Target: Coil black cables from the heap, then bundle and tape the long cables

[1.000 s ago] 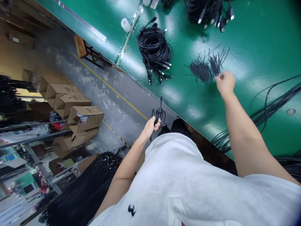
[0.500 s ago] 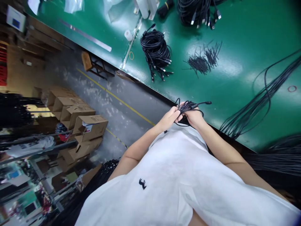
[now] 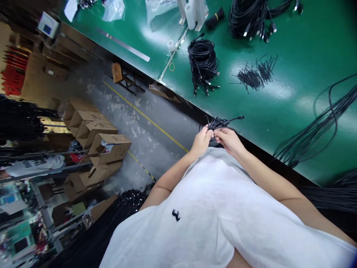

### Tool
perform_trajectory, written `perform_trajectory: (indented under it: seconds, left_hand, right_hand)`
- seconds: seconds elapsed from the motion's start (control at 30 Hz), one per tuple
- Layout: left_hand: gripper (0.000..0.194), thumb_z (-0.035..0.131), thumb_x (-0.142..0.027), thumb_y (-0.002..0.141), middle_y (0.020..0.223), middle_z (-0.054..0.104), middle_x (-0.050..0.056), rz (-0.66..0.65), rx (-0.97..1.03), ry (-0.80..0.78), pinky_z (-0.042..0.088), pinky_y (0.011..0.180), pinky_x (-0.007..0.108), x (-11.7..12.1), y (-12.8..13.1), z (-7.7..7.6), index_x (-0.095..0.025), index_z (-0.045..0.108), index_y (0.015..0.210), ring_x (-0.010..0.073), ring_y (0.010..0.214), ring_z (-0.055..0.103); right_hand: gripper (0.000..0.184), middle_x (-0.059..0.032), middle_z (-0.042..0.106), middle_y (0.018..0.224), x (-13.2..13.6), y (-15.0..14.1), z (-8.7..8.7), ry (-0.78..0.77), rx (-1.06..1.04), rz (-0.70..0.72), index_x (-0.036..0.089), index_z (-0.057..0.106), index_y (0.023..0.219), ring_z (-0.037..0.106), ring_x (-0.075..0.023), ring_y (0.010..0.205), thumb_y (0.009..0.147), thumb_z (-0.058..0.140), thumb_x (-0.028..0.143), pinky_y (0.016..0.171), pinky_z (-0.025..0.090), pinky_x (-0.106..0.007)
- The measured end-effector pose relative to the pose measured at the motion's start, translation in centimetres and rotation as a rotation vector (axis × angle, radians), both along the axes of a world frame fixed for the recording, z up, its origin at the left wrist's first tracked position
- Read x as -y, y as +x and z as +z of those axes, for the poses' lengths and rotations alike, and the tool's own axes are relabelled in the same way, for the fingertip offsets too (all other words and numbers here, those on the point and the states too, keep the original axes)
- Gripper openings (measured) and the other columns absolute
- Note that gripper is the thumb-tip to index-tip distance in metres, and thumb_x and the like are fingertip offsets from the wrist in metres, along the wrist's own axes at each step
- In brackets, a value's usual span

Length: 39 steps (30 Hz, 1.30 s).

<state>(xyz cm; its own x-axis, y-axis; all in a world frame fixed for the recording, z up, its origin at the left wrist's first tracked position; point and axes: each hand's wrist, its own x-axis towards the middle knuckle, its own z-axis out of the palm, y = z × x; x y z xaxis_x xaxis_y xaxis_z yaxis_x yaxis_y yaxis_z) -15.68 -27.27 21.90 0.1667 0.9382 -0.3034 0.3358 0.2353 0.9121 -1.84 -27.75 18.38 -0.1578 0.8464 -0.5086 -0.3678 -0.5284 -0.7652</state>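
Observation:
A small coil of black cable is held near my waist, just off the table's front edge. My left hand is closed round the coil from the left. One cable end with a plug sticks out to the right. My right hand pinches against the coil, its fingertips meeting those of the left. What it pinches looks like a thin black twist tie, mostly hidden by the fingers. A loose pile of short black twist ties lies on the green table, beyond my hands.
Stacked coiled cables and a larger cable bundle lie farther back. Long loose cables hang over the table edge at right. A metal ruler and white roll lie left. Cardboard boxes and a wooden stool stand on the floor.
My right hand has left the twist tie pile and come back to the coil. My left hand has brought the coil rightward in front of my waist. The camera view has shifted.

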Motion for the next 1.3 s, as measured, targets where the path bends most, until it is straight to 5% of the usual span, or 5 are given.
perform_trajectory:
  seconds: [0.1,0.5,0.7,1.03,1.3]
  left_hand:
    - [0.019,0.05,-0.025,0.094,0.079,0.062,0.001,0.003,-0.123,0.055,0.043,0.08,0.023,0.0,-0.4,-0.7,-0.018,0.063,0.107,0.0143,0.079,0.06]
    - [0.034,0.052,-0.026,0.093,0.116,0.068,0.01,-0.266,0.021,0.004,0.042,0.107,0.037,-0.8,-2.2,-1.0,-0.016,0.061,0.125,0.0237,0.119,0.058]
    - [0.015,0.065,-0.023,0.083,0.063,0.048,-0.004,-0.099,0.386,-0.387,0.038,0.06,0.024,-0.9,-2.4,-0.8,-0.013,0.065,0.095,0.0082,0.057,0.043]
    - [0.035,0.084,-0.03,0.065,0.057,0.048,-0.005,-0.006,0.487,-0.457,0.034,0.055,0.021,-2.0,-2.1,-0.6,-0.015,0.052,0.069,0.0059,0.054,0.042]
    - [0.035,0.067,-0.009,0.071,0.073,0.058,-0.003,0.064,0.464,-0.348,0.039,0.062,0.021,-2.2,-0.5,-0.7,-0.017,0.063,0.105,0.0088,0.064,0.047]
  right_hand:
    - [0.026,0.0017,0.053,0.063,0.7,-0.4,-0.4,0.084,0.189,0.037,0.018,0.061,0.076,0.04,-0.0088,0.055,0.074,0.069,0.043,0.052,0.033,-0.024]
    - [0.025,-0.0116,0.065,0.113,-3.0,2.5,2.7,1.639,1.356,0.659,0.015,0.065,0.088,0.055,-0.0206,0.105,0.098,0.042,0.017,0.098,0.036,-0.037]
    - [0.029,-0.0098,0.064,0.092,-3.4,2.3,4.6,1.862,1.431,0.888,0.01,0.065,0.104,0.052,-0.0183,0.083,0.1,0.036,0.012,0.086,0.037,-0.034]
    - [0.033,-0.013,0.059,0.091,-4.3,1.4,7.0,1.863,1.686,1.246,0.007,0.07,0.094,0.05,-0.0223,0.086,0.093,0.037,0.007,0.069,0.034,-0.034]
    - [0.031,-0.0141,0.06,0.08,-4.2,-0.5,7.9,1.588,1.848,1.425,0.005,0.069,0.084,0.056,-0.022,0.075,0.089,0.039,0.004,0.062,0.032,-0.031]
